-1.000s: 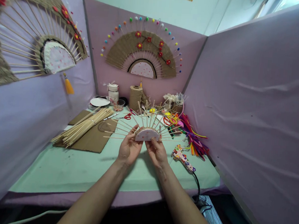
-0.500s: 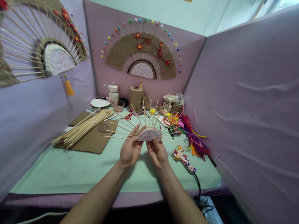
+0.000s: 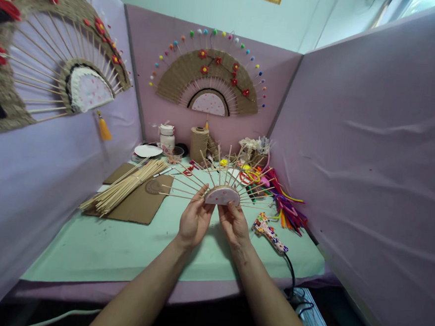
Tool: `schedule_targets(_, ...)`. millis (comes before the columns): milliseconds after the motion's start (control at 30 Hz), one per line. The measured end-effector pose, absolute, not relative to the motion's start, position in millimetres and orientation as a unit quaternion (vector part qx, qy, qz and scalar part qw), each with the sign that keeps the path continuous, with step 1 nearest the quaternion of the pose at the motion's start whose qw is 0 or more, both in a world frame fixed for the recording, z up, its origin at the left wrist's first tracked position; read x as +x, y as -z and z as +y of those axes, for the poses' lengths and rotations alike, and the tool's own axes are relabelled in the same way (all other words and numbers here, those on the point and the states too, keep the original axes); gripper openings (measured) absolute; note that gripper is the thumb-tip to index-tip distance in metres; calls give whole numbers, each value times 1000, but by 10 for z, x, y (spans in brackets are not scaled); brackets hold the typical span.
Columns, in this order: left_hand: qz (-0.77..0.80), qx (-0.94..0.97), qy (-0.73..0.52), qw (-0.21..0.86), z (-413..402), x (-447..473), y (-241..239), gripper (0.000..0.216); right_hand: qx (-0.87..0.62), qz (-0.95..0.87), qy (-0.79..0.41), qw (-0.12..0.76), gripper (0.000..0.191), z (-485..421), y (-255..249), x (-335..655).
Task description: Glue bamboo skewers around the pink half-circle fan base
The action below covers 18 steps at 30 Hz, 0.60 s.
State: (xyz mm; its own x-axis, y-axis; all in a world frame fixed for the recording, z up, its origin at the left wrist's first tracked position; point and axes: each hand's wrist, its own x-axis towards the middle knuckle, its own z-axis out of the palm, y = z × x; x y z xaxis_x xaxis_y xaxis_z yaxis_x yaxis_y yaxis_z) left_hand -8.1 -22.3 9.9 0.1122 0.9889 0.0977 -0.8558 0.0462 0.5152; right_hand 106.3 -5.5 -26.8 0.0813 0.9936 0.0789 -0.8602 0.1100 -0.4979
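I hold a small half-round fan frame (image 3: 223, 195) upright above the green table (image 3: 122, 246). It has a pink dotted paper centre, and thin wooden skewers spread out from it like rays. My left hand (image 3: 194, 220) pinches its lower left edge, fingers closed on it. My right hand (image 3: 234, 224) grips the lower right edge the same way. Both forearms reach in from the bottom of the view.
A bundle of skewers (image 3: 126, 185) lies on brown cardboard (image 3: 136, 204) to the left. A patterned glue gun (image 3: 270, 233) with a black cord lies to the right, beside coloured pipe cleaners (image 3: 284, 202). Twine spool (image 3: 198, 143), jar, scissors and plate stand behind. Finished fans hang on purple partitions.
Both hands and the fan frame have stayed together and shifted slightly right in view; the frame sits a little more upright. The grip is unchanged.
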Motion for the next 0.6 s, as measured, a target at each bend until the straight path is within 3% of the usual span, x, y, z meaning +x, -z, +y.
schedule_targets(600, 145, 209, -638, 727, -238, -117, -114, 37, -162, -238, -643, 710, 32, -62, 265, 1076)
